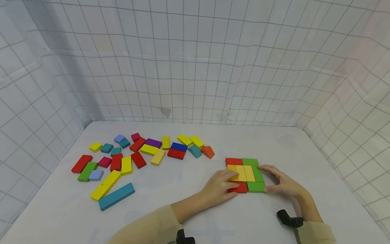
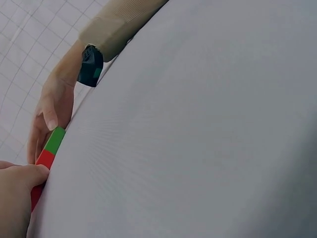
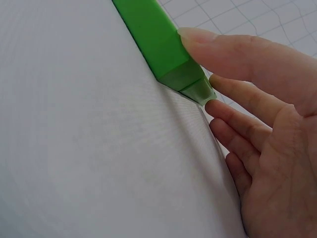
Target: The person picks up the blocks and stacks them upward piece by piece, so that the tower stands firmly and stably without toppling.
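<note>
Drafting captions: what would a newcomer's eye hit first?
In the head view, probably the panel of red, yellow and green blocks right of centre, left hand at its left side, right hand at its right. Then the loose blocks scattered over the left and middle of the white table.

And straight up at twelve o'clock, there's the white grid-lined sheet (image 1: 198, 67), its dark squares rippling into waves toward the bottom! A grey triangular patch (image 1: 166, 112) sits low on it, at ten o'clock from centre. Round to nine, another gridded side wall (image 1: 27, 101); over at three, its creased counterpart (image 1: 350, 95), blushing faintly pink towards two. Below, the white table (image 1: 262, 142) spreads to six, corners rounded at ten and two, the light soft and diffuse.
</note>
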Demonstrator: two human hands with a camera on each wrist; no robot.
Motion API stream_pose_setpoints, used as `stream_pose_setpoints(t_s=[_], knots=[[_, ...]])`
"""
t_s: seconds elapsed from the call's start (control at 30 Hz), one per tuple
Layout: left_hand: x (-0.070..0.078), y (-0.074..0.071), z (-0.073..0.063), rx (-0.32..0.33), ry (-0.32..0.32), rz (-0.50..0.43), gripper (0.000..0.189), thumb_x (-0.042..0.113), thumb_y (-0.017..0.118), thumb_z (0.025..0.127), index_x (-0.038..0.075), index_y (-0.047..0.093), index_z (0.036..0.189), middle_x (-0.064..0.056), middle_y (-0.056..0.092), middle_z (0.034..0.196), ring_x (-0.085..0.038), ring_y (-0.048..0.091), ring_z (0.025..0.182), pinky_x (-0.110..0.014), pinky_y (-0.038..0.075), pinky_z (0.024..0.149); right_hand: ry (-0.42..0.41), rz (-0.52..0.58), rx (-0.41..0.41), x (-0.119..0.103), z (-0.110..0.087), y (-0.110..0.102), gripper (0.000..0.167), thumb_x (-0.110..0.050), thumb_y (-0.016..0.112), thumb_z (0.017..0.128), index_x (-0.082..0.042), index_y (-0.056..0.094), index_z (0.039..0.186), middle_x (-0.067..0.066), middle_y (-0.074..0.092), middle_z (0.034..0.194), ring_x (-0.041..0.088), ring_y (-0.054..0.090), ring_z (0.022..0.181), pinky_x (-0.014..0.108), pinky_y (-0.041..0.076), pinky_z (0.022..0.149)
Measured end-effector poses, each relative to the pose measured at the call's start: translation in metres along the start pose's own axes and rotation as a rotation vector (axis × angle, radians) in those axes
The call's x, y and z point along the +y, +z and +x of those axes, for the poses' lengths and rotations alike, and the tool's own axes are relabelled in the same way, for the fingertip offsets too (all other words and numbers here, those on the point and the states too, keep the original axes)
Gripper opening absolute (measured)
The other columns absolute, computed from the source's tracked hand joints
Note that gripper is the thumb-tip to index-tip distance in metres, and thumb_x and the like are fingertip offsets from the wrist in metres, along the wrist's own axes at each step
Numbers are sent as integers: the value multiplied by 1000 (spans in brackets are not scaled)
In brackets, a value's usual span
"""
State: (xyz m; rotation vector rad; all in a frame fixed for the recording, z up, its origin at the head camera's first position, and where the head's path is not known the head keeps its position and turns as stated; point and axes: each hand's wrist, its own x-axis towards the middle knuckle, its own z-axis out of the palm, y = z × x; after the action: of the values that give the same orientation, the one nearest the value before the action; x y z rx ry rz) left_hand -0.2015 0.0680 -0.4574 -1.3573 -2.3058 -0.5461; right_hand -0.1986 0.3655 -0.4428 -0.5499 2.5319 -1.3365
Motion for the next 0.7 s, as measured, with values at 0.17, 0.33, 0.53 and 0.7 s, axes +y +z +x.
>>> stream_pose_setpoints(t_s=[0.17, 0.33, 0.53, 0.7], knots=[[-1, 2, 3, -12, 0, -17, 29, 32, 70, 80, 17, 70, 106, 0, 57, 124, -15, 47, 119, -29, 35, 101, -1, 1, 4, -1, 1, 1, 70, -15, 74, 72, -12, 43, 135, 15, 29, 142, -10, 21, 122, 68, 11, 98], [-2, 3, 4, -19, 12, -26, 29, 30, 70, 80, 15, 70, 106, 2, 62, 118, -14, 51, 116, -30, 36, 100, -3, -2, 4, -1, 1, 1, 70, -15, 74, 72, -11, 43, 135, 16, 29, 141, -7, 22, 123, 68, 11, 97], [-1, 4, 4, -38, -2, -52, 27, 29, 68, 83, 15, 70, 106, 2, 63, 116, -13, 53, 114, -28, 36, 100, -5, 4, 1, 0, 1, 1, 71, -15, 75, 71, -12, 43, 134, 16, 29, 142, -18, 21, 118, 68, 11, 98], [-2, 5, 4, -40, -4, -83, 27, 28, 68, 82, 14, 69, 106, 2, 63, 117, -13, 53, 114, -26, 36, 100, -15, 4, 0, 1, 0, 1, 70, -14, 74, 72, -11, 43, 134, 16, 29, 142, -17, 20, 119, 68, 11, 98]])
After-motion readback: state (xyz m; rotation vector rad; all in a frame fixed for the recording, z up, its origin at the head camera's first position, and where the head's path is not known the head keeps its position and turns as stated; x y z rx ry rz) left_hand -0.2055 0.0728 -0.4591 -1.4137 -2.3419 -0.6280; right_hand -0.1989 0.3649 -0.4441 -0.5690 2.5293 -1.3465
